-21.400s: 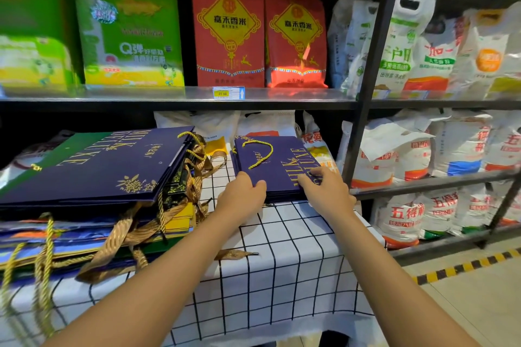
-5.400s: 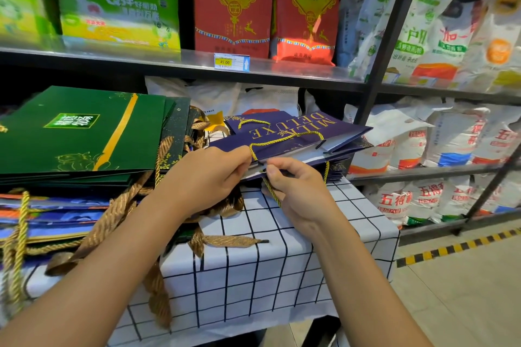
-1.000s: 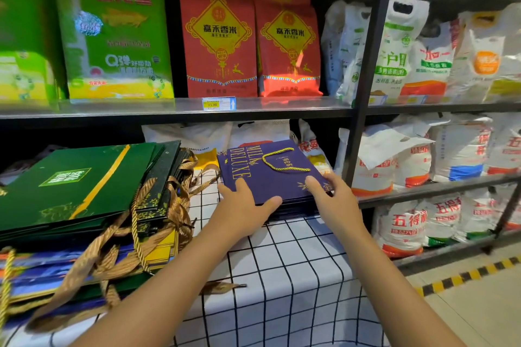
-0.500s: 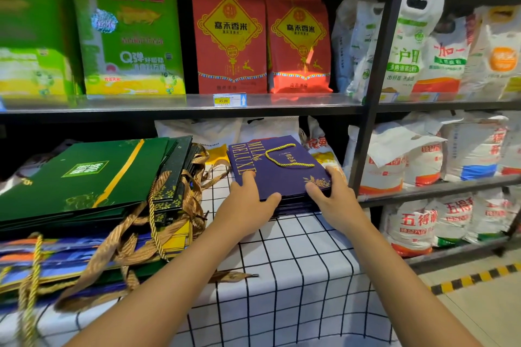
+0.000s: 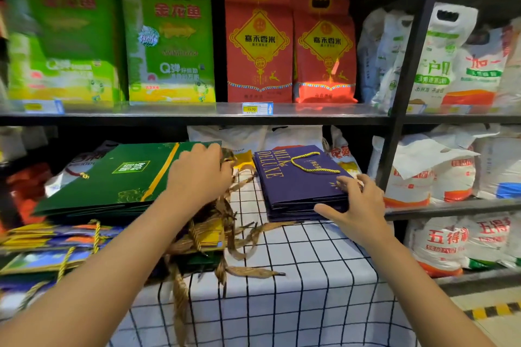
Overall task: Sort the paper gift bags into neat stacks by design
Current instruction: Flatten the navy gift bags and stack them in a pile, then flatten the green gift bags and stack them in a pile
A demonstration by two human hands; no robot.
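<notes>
A black metal shelving rack (image 5: 408,65) fills the background, its upper shelf carrying green boxed rice packs (image 5: 169,48) and red rice bags (image 5: 259,42), with white plastic rice sacks (image 5: 439,65) to the right. In front of it stands a surface draped in a white cloth with a black grid pattern (image 5: 310,276).

On the left part of the surface lies a tall, untidy pile of flat paper gift bags: dark green bags with a gold stripe (image 5: 112,180) on top, blue and yellow printed bags (image 5: 42,236) beneath, and loose bronze ribbon handles (image 5: 234,236) spilling from the pile's right edge onto the cloth. Near the back right of the surface sits a smaller, squared stack of navy paper bags lettered "MILK DELUXE" (image 5: 293,186), a gold cord handle (image 5: 313,163) lying on the top bag.

The left hand (image 5: 197,177) rests on the right end of the green bags, its fingers curled over their edge by the ribbons. The right hand (image 5: 355,203) touches the navy stack's near right corner, fingers spread and loosely bent against the top and side, thumb along the front edge.
</notes>
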